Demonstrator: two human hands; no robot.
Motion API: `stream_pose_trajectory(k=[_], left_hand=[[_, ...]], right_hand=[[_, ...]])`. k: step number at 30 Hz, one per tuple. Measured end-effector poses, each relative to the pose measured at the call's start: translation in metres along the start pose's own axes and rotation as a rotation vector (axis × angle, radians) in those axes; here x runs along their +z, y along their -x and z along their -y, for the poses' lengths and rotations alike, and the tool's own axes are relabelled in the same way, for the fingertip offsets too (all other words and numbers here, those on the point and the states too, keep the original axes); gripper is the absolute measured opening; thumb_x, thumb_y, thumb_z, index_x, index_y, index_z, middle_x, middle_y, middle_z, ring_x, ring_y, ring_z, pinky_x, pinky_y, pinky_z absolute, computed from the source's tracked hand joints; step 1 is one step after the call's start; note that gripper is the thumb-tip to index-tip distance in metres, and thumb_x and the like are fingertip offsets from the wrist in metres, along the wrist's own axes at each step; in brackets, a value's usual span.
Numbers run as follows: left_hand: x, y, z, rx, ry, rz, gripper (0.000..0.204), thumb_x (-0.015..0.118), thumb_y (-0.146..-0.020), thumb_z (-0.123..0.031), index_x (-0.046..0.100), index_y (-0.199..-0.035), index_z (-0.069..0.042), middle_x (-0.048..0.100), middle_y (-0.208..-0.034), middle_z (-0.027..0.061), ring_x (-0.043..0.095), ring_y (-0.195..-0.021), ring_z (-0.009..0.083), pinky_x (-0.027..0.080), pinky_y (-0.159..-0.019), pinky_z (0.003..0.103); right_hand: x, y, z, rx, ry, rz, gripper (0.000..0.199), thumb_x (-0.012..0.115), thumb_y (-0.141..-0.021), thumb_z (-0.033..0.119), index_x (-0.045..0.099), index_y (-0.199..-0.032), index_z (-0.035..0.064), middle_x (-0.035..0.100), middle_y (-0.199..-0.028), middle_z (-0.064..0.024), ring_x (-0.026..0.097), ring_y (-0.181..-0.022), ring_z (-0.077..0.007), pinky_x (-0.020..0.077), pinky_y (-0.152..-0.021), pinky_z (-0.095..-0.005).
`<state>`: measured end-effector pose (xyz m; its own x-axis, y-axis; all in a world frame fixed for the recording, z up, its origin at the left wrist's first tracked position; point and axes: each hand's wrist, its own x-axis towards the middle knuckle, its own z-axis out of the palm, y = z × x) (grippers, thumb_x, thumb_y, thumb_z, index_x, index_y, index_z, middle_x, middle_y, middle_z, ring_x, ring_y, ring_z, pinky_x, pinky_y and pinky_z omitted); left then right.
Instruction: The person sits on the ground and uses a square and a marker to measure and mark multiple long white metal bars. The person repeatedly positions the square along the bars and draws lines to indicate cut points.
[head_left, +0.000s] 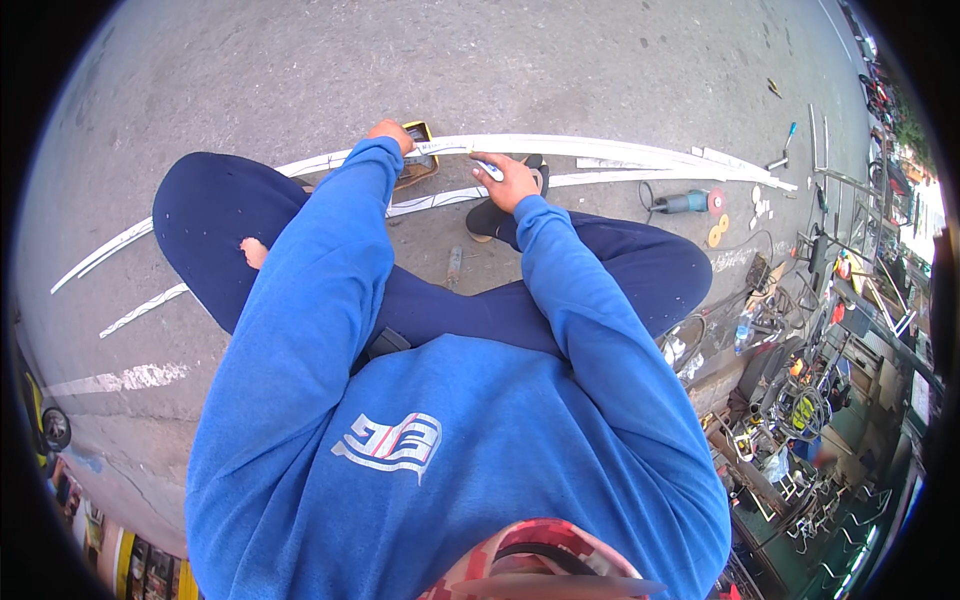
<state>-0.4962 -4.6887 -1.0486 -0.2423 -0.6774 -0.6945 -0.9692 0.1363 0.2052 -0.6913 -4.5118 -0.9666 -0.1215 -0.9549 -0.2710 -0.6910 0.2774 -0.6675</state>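
Grey pavement [600, 60] lies beneath; the left grip [394, 134], closure unclear, meets a white strip [446, 146], probably steadying it; the right grip [513, 184] pinches a pen [490, 171].

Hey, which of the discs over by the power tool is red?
The red disc at the head of the teal grinder; the yellowish discs lie just below it in the picture.

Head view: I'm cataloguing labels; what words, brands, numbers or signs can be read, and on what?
Blue sweatshirt: large white-and-red chest print; I won't copy its lettering.
Upper white strip: dark marks, too small to read.
Angle grinder and elsewhere: nothing readable.
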Motion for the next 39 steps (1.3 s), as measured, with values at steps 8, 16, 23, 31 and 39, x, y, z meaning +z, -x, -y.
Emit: stream_pose_trajectory(k=[8,16,23,31,39], left_hand=[[0.000,0.002,0.002,0.010,0.006,-0.018,0.048,0.071,-0.074,-0.042,0.068,-0.109,-0.008,0.063,-0.117,0.0166,0.058,-0.111,0.0307,0.046,-0.096,0.037],[-0.004,0.007,0.001,0.000,0.056,0.004,0.049,0.072,-0.073,-0.041,0.068,-0.109,-0.007,0.062,-0.117,0.0171,0.059,-0.111,0.0315,0.045,-0.096,0.037],[-0.010,0.002,0.004,0.020,0.080,0.103,0.048,0.074,-0.072,-0.039,0.069,-0.108,-0.008,0.064,-0.116,0.0165,0.060,-0.109,0.0304,0.046,-0.093,0.037],[-0.015,0.000,0.005,0.004,0.123,0.141,0.046,0.075,-0.071,-0.034,0.069,-0.109,-0.009,0.064,-0.116,0.0143,0.062,-0.106,0.0261,0.047,-0.091,0.035],[-0.019,0.002,-0.004,-0.080,0.152,0.180,0.047,0.076,-0.072,-0.036,0.069,-0.110,-0.010,0.062,-0.121,0.0129,0.059,-0.114,0.0248,0.044,-0.096,0.033]], right_hand=[[-0.006,0.002,0.002,0.038,0.016,-0.013,0.033,0.064,-0.086,0.035,0.065,-0.116,0.0222,0.064,-0.116,-0.0131,0.059,-0.109,-0.0313,0.0464,-0.093,-0.0373],[-0.009,0.003,0.002,0.027,0.038,-0.038,0.033,0.063,-0.086,0.039,0.065,-0.116,0.0246,0.065,-0.114,-0.0114,0.060,-0.106,-0.0316,0.0476,-0.090,-0.0383],[-0.004,0.003,0.013,-0.105,-0.003,-0.026,0.033,0.065,-0.086,0.031,0.065,-0.113,0.0128,0.065,-0.113,-0.0128,0.059,-0.109,-0.0310,0.0466,-0.093,-0.0374],[0.039,-0.001,0.050,-0.284,0.341,0.121,0.031,0.054,-0.092,0.032,0.058,-0.121,0.0240,0.061,-0.107,-0.0053,0.059,-0.100,-0.0237,0.0408,-0.087,-0.0438],[0.051,-0.010,0.057,-0.275,0.447,0.201,0.038,0.058,-0.082,0.020,0.058,-0.120,0.0236,0.058,-0.111,-0.0059,0.058,-0.104,-0.0218,0.0390,-0.087,-0.0449]])
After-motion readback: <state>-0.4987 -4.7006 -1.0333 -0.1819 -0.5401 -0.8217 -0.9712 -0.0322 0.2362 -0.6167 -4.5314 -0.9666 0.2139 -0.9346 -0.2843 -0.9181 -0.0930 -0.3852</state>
